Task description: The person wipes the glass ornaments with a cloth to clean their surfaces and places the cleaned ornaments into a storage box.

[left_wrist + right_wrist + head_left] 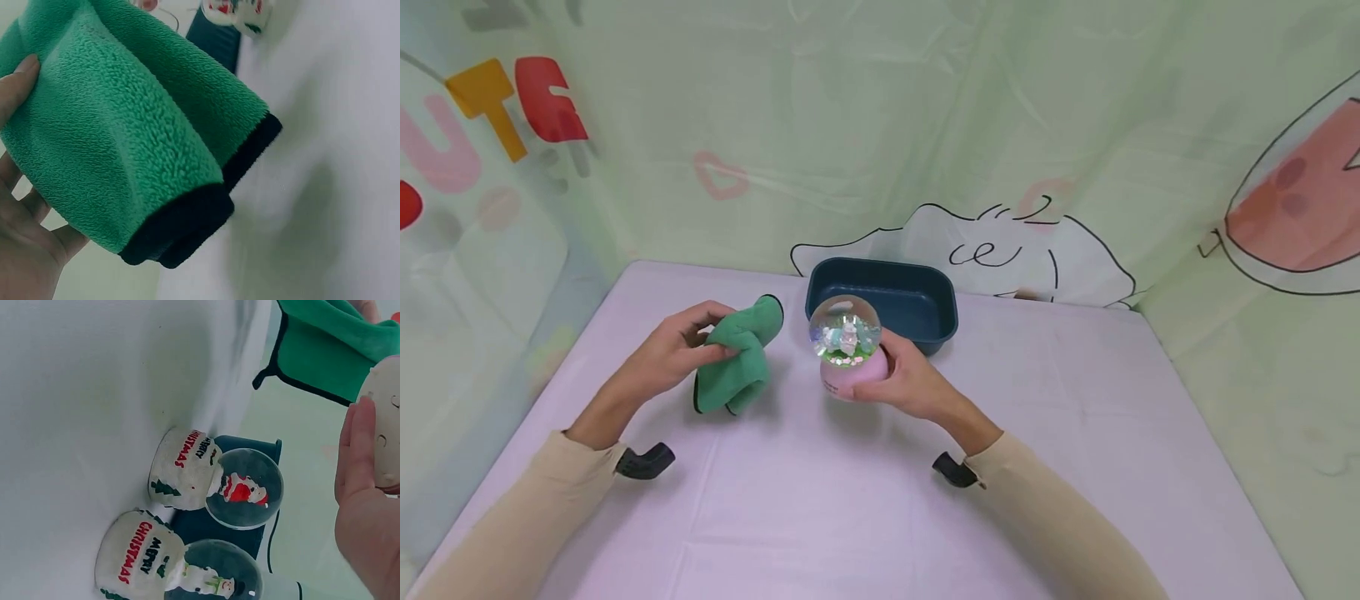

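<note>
My left hand (658, 358) pinches a green cloth (741, 354) with dark edging between thumb and fingers, above the left part of the table. Folded over, the cloth hangs down close in the left wrist view. My right hand (917, 379) grips a snow globe (850, 333) by its pink base, held upright near the table's middle. Inside the clear ball are a small pale figure and a green floor with flowers. In the right wrist view, only part of the globe's base (386, 437) shows, against my straight fingers.
A dark blue rectangular bin (901, 307) stands at the table's back, behind the held globe. In the right wrist view, two Christmas snow globes, one with a Santa figure (240, 489) and one with a snowman (209, 581), stand near it. A printed curtain (850, 150) encloses the table.
</note>
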